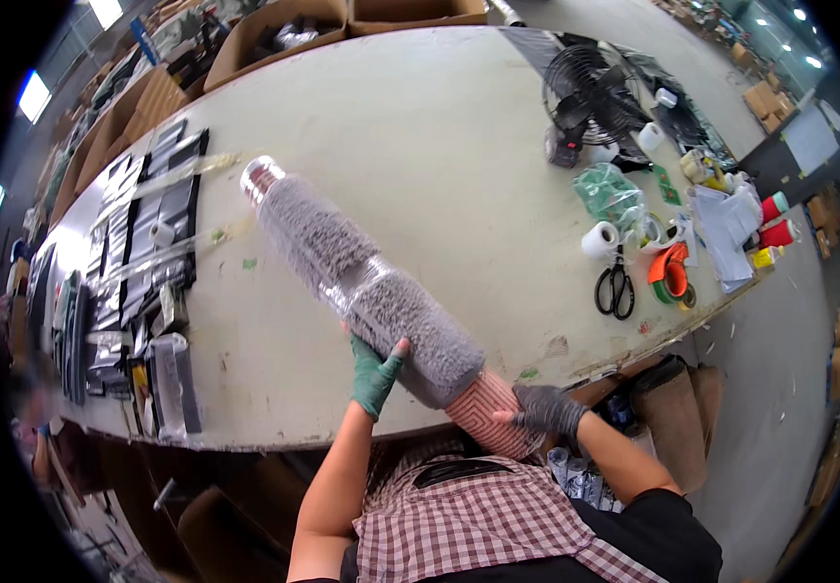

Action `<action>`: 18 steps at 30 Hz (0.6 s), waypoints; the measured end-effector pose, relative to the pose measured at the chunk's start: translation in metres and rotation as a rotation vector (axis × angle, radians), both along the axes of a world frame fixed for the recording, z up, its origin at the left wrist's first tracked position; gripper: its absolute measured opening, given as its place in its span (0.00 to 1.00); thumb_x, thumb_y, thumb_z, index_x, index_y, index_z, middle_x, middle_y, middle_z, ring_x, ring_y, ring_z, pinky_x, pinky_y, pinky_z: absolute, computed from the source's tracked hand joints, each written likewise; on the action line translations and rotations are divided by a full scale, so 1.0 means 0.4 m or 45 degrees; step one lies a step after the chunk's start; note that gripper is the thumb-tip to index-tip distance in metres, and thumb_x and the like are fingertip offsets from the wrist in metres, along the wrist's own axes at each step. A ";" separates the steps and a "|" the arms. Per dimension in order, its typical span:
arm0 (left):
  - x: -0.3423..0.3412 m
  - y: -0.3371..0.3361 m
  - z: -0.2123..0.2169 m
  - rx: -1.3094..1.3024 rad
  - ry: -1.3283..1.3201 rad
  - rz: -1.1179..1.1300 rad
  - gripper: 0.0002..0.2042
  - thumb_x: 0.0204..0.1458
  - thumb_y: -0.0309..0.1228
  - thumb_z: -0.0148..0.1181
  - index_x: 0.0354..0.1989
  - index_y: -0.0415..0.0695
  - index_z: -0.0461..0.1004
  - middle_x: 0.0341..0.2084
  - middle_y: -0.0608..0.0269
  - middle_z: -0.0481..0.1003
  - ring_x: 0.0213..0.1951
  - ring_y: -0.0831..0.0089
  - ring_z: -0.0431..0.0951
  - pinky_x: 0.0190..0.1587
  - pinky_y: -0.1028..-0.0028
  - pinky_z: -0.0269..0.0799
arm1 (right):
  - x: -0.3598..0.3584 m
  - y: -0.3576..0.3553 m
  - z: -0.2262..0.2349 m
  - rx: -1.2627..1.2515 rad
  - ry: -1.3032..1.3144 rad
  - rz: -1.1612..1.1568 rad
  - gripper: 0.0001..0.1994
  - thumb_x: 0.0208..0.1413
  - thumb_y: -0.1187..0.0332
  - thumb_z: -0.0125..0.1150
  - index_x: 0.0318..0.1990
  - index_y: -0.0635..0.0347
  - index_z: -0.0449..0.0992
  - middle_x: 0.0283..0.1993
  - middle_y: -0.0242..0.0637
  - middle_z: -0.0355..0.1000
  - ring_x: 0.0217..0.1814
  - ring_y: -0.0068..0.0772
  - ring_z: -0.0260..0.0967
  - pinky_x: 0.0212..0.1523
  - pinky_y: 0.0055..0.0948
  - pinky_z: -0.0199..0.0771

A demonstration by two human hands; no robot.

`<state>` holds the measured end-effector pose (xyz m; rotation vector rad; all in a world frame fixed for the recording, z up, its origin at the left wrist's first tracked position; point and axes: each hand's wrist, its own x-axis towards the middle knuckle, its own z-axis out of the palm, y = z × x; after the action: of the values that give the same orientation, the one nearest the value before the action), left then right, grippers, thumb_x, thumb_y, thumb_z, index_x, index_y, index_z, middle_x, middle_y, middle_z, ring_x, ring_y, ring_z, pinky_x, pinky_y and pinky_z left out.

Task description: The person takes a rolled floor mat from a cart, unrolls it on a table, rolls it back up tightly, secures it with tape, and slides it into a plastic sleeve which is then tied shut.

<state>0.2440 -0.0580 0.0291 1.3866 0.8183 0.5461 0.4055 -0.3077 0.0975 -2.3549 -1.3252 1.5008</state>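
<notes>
A long roll (pixel 342 262) with two grey fuzzy lengths lies slantwise over the table, from far left toward my apron. Clear shiny plastic shows at its middle and far end. From its near end sticks out a red-and-pale striped tube (pixel 485 413), which overhangs the table edge. My left hand (pixel 376 374), in a green fingerless glove, grips the side of the near fuzzy length, thumb on top and fingers partly hidden. My right hand (pixel 543 409), in a dark grey fingerless glove, holds the striped tube; its fingers underneath are hidden.
Black scissors (pixel 614 290), tape rolls (pixel 668 275), a green plastic bag (pixel 611 197) and a black fan (pixel 590 97) sit on the right of the pale table (pixel 410 126). Flat dark packages (pixel 162 214) cover its left end. Cardboard boxes (pixel 274 39) stand beyond the far edge.
</notes>
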 end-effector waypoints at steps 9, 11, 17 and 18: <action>-0.180 -0.102 0.020 -0.159 -0.131 -0.002 0.39 0.53 0.31 0.57 0.68 0.40 0.37 0.61 0.55 0.55 0.61 0.66 0.57 0.63 0.69 0.51 | -0.150 0.054 -0.126 0.333 0.516 0.048 0.29 0.53 0.42 0.51 0.43 0.65 0.72 0.41 0.46 0.74 0.39 0.43 0.72 0.41 0.35 0.73; -0.317 -0.172 0.031 -0.464 -0.131 0.074 0.35 0.54 0.31 0.56 0.67 0.40 0.45 0.57 0.56 0.61 0.59 0.67 0.60 0.62 0.69 0.54 | -0.136 0.039 -0.088 0.422 0.635 0.045 0.24 0.52 0.53 0.57 0.49 0.62 0.70 0.50 0.46 0.69 0.48 0.42 0.69 0.48 0.35 0.70; -0.498 -0.487 -0.081 -1.452 -0.250 -0.524 0.31 0.57 0.57 0.41 0.61 0.47 0.60 0.58 0.63 0.63 0.56 0.70 0.63 0.58 0.67 0.60 | 0.683 -0.344 -0.357 1.401 -1.241 -0.518 0.13 0.59 0.60 0.50 0.42 0.59 0.73 0.40 0.38 0.71 0.43 0.34 0.68 0.46 0.31 0.67; -0.478 -0.522 -0.101 -0.574 -0.135 -0.486 0.33 0.56 0.59 0.39 0.62 0.47 0.59 0.58 0.64 0.64 0.57 0.69 0.63 0.58 0.65 0.60 | 0.734 -0.376 -0.354 1.207 -1.359 -0.647 0.13 0.59 0.60 0.50 0.42 0.59 0.73 0.39 0.38 0.70 0.42 0.34 0.67 0.46 0.31 0.67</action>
<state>0.0530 -0.2670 -0.0113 1.0482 0.5287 0.1236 0.6992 -0.4579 -0.0439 -2.3855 -0.9715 -0.5610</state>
